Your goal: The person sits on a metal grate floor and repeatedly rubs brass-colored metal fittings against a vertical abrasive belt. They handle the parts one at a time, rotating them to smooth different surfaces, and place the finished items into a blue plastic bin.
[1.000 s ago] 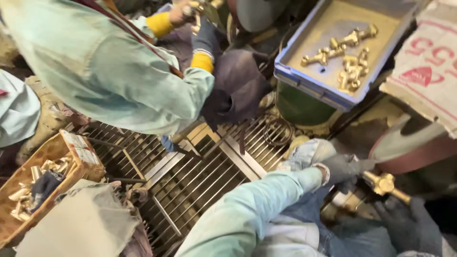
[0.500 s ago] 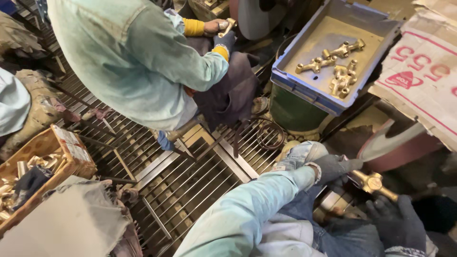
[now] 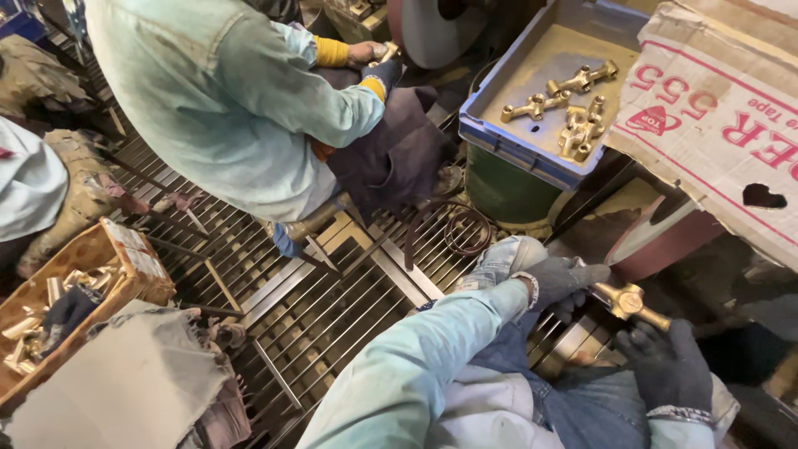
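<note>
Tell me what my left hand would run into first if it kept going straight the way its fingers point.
The left hand points right, along the brass fitting it already grips. Past that, the first thing looks to be the reddish curved guard, though depth is unclear.

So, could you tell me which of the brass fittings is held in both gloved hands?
The brass cross-shaped fitting at lower right, between left hand and right hand; others lie in trays.

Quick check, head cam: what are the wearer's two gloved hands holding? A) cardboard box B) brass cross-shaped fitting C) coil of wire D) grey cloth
B: the left hand and right hand, both in dark gloves, grip a brass cross-shaped fitting between them, over the metal floor grate.
</note>
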